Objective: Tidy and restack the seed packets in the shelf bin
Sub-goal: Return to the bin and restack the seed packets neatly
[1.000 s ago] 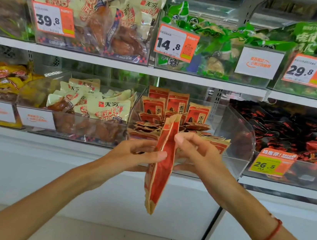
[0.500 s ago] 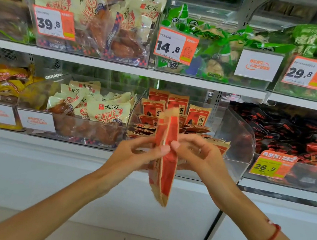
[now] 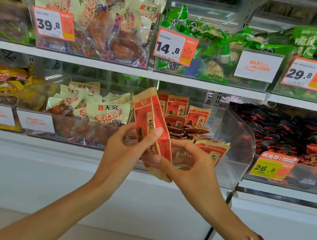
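Fingers [image 3: 157,131] of the left hand [image 3: 127,148] curl round one red seed packet [image 3: 151,127] and pinch it by its middle. The right hand [image 3: 189,166] pinches the same packet low down, near its bottom edge. The packet is tilted and held up in front of the clear shelf bin [image 3: 237,138], not inside it. It looks light, thin and a bit crinkly, so it should bend easily. I think the flat sides are the best place to hold it. Three packets stand up at the back of the bin, and one more stands at the front. Between them lies a messy pile, too mixed up to count.
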`<act>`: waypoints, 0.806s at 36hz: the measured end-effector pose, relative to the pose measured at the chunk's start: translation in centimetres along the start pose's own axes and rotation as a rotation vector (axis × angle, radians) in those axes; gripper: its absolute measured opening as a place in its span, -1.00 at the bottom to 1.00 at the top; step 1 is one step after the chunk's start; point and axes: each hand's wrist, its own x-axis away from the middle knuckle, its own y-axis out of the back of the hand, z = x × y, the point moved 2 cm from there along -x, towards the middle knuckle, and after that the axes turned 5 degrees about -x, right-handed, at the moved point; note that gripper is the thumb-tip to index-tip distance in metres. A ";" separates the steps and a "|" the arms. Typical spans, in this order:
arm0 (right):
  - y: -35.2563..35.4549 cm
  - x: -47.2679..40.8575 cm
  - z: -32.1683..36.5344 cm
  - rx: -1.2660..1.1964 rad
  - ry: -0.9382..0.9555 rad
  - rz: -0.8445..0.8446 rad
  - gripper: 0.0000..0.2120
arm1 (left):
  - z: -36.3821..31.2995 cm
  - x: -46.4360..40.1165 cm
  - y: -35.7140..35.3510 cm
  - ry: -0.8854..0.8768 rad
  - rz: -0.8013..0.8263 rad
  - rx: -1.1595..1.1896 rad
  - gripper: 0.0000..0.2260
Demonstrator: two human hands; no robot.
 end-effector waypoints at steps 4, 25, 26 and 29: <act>1.4 -0.9 -1.0 -0.264 -0.250 0.028 -0.75 | -0.7 -0.2 0.5 -0.005 0.041 0.003 -0.60; 3.5 -2.1 -1.9 0.005 0.003 -0.233 -0.81 | 0.1 -0.4 0.1 0.015 0.386 -0.140 -0.78; 3.4 -2.0 -1.9 0.027 0.008 -0.233 -0.78 | 0.1 -0.5 0.1 0.005 0.354 -0.138 -0.80; 2.6 -1.5 -1.9 0.140 0.048 -0.178 -0.55 | 0.1 -0.6 0.1 -0.027 0.177 -0.091 -0.83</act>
